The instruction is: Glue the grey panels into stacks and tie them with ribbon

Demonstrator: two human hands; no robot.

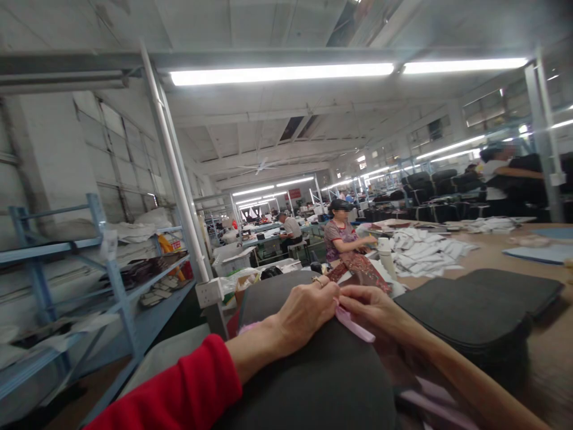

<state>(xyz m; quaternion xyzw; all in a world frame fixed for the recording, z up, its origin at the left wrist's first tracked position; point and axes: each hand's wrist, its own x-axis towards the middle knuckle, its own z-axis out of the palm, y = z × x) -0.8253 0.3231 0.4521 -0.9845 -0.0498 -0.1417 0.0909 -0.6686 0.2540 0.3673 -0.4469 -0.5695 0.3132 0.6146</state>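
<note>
My left hand [302, 313], with a ring on one finger and a red sleeve behind it, is closed at a pink fabric strip [356, 325]. My right hand [369, 304] pinches the same strip with thumb and forefinger, right beside the left fingertips. A loose end of the strip hangs toward the lower right. Below both hands lies a dark grey padded piece [313, 382], and my left hand rests over it. More pink material [430, 400] shows under my right forearm. The exact spot where the fingers meet is partly hidden.
Stacked black padded pieces [481, 304] lie on the brown table [546, 358] at right. Beyond them are a heap of white pieces [425, 251] and a pale bottle [385, 257]. A co-worker [342, 233] sits across. Blue shelving [120, 310] and a metal post [174, 161] stand at left.
</note>
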